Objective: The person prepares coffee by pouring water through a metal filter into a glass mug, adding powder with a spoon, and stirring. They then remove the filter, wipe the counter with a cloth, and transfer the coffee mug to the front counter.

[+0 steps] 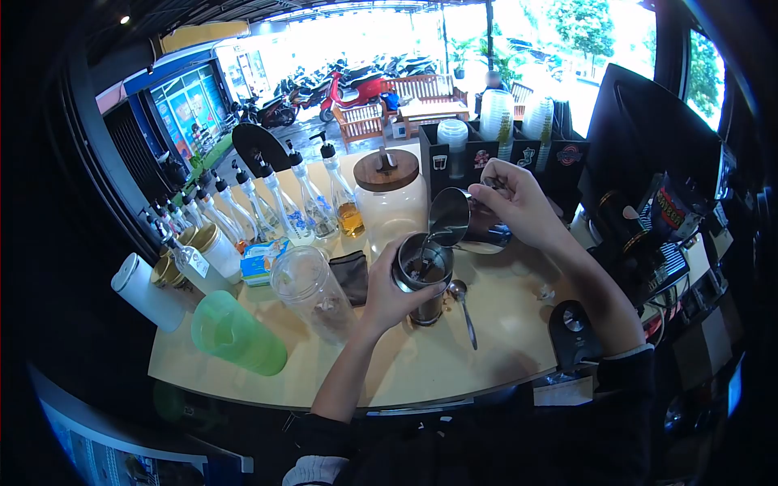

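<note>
the metal pitcher [489, 226] is held above the counter [397, 377], its lip at the opening of the cup [438, 263]. long axis: tipped well over towards level, mouth pointing left. the right hand [523, 204] grasps the pitcher, fingers curled at the end away from the cup. the left hand [384, 293] grips the cup, roughly upright. step in hand, as judged: pouring; next move calls for a steady lip. spoon [466, 314] lies just beside the cup.

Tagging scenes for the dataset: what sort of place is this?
Probably a café or drinks stall, judging by the row of pump bottles along the counter, the stacked clear cups in a black holder, and the wooden benches outside.
</note>
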A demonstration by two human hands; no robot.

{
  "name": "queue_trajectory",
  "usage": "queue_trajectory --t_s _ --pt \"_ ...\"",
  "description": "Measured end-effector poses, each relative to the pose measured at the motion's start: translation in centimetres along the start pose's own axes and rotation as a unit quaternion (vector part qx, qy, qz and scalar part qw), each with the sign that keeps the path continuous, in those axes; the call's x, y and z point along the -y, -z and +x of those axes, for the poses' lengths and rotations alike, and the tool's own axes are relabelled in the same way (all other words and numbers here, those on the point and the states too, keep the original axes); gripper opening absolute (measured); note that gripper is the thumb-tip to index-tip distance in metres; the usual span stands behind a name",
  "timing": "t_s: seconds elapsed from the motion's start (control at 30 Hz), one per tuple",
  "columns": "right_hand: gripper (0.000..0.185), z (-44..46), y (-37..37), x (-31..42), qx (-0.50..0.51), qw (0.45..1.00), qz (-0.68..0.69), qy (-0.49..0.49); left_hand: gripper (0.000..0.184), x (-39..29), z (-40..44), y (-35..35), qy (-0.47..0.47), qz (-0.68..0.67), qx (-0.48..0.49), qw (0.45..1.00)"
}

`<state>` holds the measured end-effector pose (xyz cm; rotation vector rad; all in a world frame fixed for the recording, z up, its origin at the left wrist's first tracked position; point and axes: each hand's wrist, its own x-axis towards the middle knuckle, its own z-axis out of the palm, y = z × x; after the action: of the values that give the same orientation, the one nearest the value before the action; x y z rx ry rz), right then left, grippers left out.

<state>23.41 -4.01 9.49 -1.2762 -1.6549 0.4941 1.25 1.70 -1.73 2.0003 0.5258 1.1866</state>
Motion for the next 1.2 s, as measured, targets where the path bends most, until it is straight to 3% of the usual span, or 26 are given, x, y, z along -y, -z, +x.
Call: queue_trajectory --t_s 0.2,0.93,1.13,1.2 --pt "0.027 0.5 -0.6 -0.7 -0.052 0.996 0.051 0.056 0.081 0.0 0.0 -0.1 -0.001 -0.003 0.004 1.0" --pt "0.023 1.1 -0.5 -0.8 -0.057 0.992 0.108 0.025 0.08 -0.3 -0.1 0.0 0.009 -0.01 0.008 1.0" --pt "0.023 1.7 -0.9 -0.9 -0.062 0.997 0.024 0.05 0.081 -0.3 -0.1 0.0 0.01 -0.013 0.006 1.0" --pt "0.023 1.5 -1.3 -0.1 -0.051 0.996 0.076 0.025 0.082 -0.4 -0.1 -0.1 0.013 -0.016 0.006 1.0"
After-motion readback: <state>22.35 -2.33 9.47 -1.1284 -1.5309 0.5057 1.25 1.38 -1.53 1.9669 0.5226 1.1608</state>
